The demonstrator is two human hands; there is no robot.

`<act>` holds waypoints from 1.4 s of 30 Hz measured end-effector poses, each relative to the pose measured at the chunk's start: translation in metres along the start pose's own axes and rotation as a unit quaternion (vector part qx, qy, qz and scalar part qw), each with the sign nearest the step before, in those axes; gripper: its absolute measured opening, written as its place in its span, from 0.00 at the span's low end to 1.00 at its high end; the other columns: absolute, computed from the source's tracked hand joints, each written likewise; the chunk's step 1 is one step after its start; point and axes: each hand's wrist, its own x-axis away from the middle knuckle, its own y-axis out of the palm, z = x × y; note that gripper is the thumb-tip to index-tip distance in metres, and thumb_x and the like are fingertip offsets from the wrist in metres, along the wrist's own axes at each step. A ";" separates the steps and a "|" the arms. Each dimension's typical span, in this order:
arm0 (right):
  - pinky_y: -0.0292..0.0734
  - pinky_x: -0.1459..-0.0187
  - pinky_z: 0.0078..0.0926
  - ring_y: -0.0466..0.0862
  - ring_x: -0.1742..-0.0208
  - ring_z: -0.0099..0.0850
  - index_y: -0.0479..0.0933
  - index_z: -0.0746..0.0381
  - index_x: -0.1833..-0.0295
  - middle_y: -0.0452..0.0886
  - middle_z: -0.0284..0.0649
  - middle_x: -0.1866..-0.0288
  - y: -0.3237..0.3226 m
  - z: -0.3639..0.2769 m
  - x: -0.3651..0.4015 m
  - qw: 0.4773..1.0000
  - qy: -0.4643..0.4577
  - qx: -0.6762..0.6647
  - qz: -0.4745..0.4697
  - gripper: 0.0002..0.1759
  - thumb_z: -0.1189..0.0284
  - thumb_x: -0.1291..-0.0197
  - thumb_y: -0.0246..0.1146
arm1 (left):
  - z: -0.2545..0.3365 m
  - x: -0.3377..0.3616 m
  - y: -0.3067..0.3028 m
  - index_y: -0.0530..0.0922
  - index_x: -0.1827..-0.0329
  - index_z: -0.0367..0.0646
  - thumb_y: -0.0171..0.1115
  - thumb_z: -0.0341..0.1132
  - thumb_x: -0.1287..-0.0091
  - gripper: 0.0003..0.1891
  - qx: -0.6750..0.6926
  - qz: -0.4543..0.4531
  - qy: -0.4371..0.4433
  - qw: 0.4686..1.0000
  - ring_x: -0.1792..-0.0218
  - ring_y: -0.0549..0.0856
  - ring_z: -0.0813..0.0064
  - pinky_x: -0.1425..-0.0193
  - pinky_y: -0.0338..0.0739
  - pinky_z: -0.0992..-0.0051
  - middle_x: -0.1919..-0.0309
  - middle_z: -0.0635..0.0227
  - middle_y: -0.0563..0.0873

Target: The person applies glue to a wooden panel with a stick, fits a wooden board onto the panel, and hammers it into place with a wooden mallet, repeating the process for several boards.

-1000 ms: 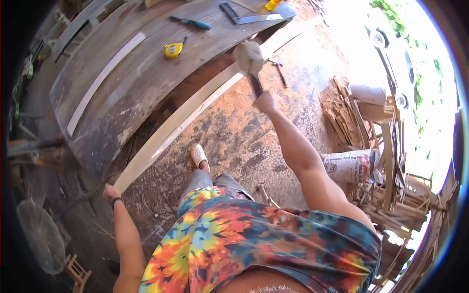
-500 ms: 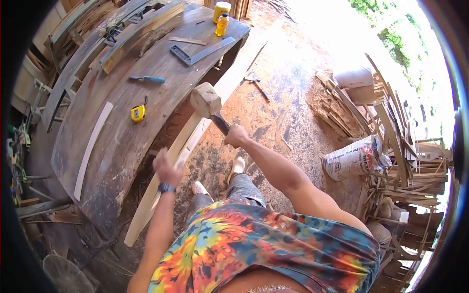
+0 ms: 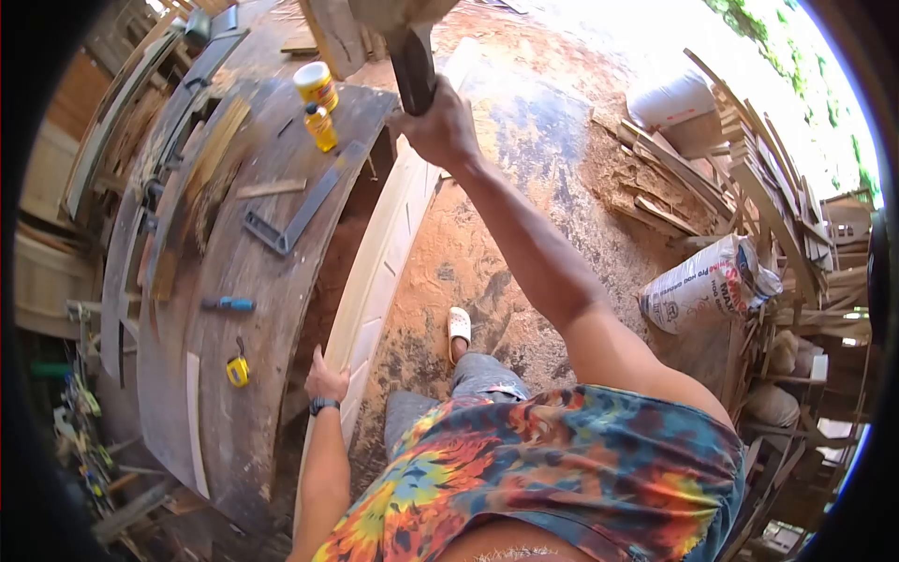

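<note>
My right hand (image 3: pixel 440 126) is closed round the dark handle of a wooden mallet (image 3: pixel 410 67), raised near the top of the view. The block-shaped head is partly cut off by the frame's upper edge. Beneath it runs a long pale wooden board (image 3: pixel 373 245) with narrow slots along its right-hand face. On the board's near part rests my left hand (image 3: pixel 327 378), its thumb up and the fingers curled over the wood. A wristwatch (image 3: pixel 325 405) is on that wrist.
Left of the board, a worktable (image 3: pixel 272 337) carries a tape measure (image 3: pixel 238 371), a blue-handled tool (image 3: pixel 229 304), a try square (image 3: pixel 300 211) and a yellow bottle (image 3: pixel 320 127). A printed sack (image 3: pixel 698 286) and wood offcuts (image 3: pixel 646 187) lie to the right.
The mallet and my right hand have risen away from the board toward the top. My left hand has settled onto the board's near part. The view has shifted, and my feet have moved.
</note>
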 end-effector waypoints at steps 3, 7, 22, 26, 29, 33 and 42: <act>0.84 0.59 0.41 0.89 0.63 0.48 0.78 0.71 0.51 0.87 0.55 0.65 0.002 0.021 -0.052 0.995 0.033 0.011 0.093 0.27 0.66 0.53 0.78 | 0.002 -0.009 -0.002 0.72 0.37 0.46 0.77 0.47 0.45 0.35 -0.048 -0.034 -0.038 0.998 0.51 0.88 0.42 0.47 0.82 0.47 0.51 0.47 0.88; 0.86 0.55 0.47 0.90 0.57 0.50 0.79 0.67 0.49 0.88 0.56 0.61 0.038 0.237 -0.008 0.976 0.104 0.179 -0.063 0.17 0.71 0.44 0.66 | -0.004 -0.016 0.006 0.72 0.49 0.43 0.77 0.49 0.45 0.29 -0.093 -0.031 -0.050 0.994 0.55 0.88 0.41 0.50 0.82 0.46 0.58 0.47 0.88; 0.86 0.55 0.44 0.90 0.57 0.51 0.79 0.67 0.48 0.88 0.59 0.59 -0.044 0.122 -0.190 0.988 -0.020 0.152 0.029 0.26 0.66 0.52 0.74 | -0.005 -0.013 0.015 0.73 0.50 0.42 0.76 0.49 0.47 0.29 -0.083 -0.029 -0.052 0.995 0.57 0.88 0.40 0.51 0.81 0.46 0.60 0.45 0.88; 0.80 0.51 0.49 0.85 0.50 0.59 0.75 0.70 0.44 0.85 0.62 0.56 -0.049 0.110 -0.247 0.977 -0.089 0.059 0.184 0.29 0.61 0.45 0.71 | -0.002 -0.016 0.014 0.74 0.51 0.41 0.76 0.49 0.47 0.28 -0.088 -0.033 -0.054 0.994 0.58 0.88 0.40 0.52 0.81 0.45 0.61 0.46 0.88; 0.85 0.55 0.45 0.89 0.55 0.55 0.77 0.68 0.53 0.86 0.63 0.60 -0.017 0.183 -0.235 0.979 0.001 0.066 0.194 0.22 0.70 0.52 0.74 | -0.003 -0.017 0.015 0.74 0.51 0.41 0.77 0.48 0.47 0.28 -0.081 -0.035 -0.062 0.994 0.58 0.88 0.40 0.52 0.81 0.45 0.61 0.46 0.88; 0.86 0.56 0.43 0.90 0.55 0.48 0.81 0.68 0.43 0.88 0.56 0.56 0.004 0.317 -0.153 0.898 0.273 0.262 -0.225 0.24 0.70 0.45 0.70 | 0.000 -0.019 0.019 0.74 0.51 0.41 0.78 0.46 0.48 0.28 -0.065 -0.031 -0.045 0.996 0.57 0.87 0.40 0.51 0.81 0.46 0.61 0.46 0.88; 0.87 0.65 0.32 0.89 0.67 0.37 0.85 0.72 0.56 0.88 0.50 0.62 -0.018 0.230 -0.196 0.941 0.244 0.126 -0.199 0.22 0.69 0.53 0.78 | -0.003 -0.017 0.016 0.75 0.46 0.42 0.77 0.46 0.48 0.30 -0.077 -0.050 -0.080 0.993 0.55 0.88 0.40 0.48 0.81 0.47 0.58 0.46 0.88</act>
